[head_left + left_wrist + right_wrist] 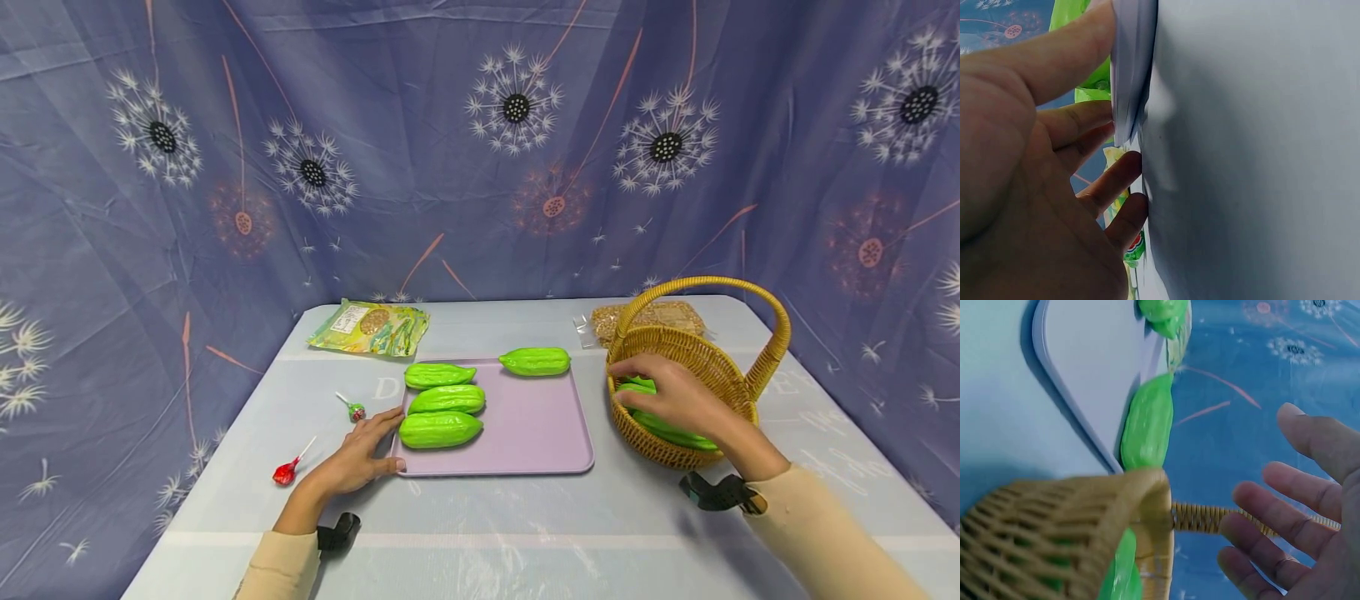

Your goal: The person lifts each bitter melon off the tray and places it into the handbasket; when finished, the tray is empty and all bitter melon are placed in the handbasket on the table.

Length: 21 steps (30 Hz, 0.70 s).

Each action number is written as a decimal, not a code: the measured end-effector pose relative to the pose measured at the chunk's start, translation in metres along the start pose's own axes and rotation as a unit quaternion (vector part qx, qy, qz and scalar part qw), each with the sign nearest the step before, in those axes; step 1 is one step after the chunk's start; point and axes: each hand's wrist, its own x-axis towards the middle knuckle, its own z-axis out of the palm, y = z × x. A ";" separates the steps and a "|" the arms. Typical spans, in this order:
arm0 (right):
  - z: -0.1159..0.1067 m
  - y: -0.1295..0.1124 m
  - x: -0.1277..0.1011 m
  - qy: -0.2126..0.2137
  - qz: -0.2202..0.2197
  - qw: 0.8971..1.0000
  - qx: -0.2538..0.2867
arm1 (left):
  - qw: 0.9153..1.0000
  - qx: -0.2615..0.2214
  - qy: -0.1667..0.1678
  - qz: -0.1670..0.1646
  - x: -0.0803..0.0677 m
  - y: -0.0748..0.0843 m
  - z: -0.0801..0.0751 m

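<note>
While the basket's (636, 437) wall partly hides green gourds (666, 427), the left hand (358, 457) and right hand (678, 397) are unclenched.

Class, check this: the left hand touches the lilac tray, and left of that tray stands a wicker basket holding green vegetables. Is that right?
One side is wrong: the head view shows the wicker basket holding green vegetables right of the lilac tray. The left hand does touch that tray.

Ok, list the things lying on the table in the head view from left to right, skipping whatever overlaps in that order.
Red lollipop → green lollipop → lilac tray → wicker basket
</note>
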 end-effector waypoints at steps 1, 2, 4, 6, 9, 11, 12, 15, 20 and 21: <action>0.002 -0.002 0.000 0.002 -0.001 1.000 -0.002 | 1.000 0.000 0.000 0.000 0.000 0.000 0.000; 0.003 -0.004 0.000 0.002 -0.003 1.000 -0.001 | 1.000 -0.001 0.000 0.000 0.000 0.000 0.000; 0.006 -0.008 0.001 0.003 -0.007 1.000 -0.001 | 1.000 -0.001 -0.001 -0.002 0.000 0.000 0.000; 0.010 -0.012 0.003 0.003 -0.010 1.000 -0.003 | 1.000 -0.002 -0.001 -0.002 0.000 0.001 0.000; 0.015 -0.017 0.007 0.007 -0.016 1.000 -0.011 | 1.000 -0.001 -0.001 -0.004 0.000 0.001 -0.001; 0.020 -0.020 0.010 0.011 -0.019 1.000 -0.023 | 1.000 -0.002 0.000 -0.003 0.000 0.001 -0.001; 0.023 -0.022 0.012 0.015 -0.022 0.999 -0.029 | 1.000 -0.001 0.002 -0.002 0.000 0.001 -0.001; 0.031 -0.024 0.016 0.028 -0.031 0.998 -0.042 | 1.000 0.005 0.005 0.003 0.000 0.001 0.000; 0.043 -0.030 0.022 0.044 -0.039 0.997 -0.045 | 1.000 0.009 0.010 0.009 -0.001 0.000 0.000; 0.045 -0.031 0.023 0.045 -0.038 0.997 -0.043 | 1.000 0.009 0.010 0.010 0.000 0.000 0.001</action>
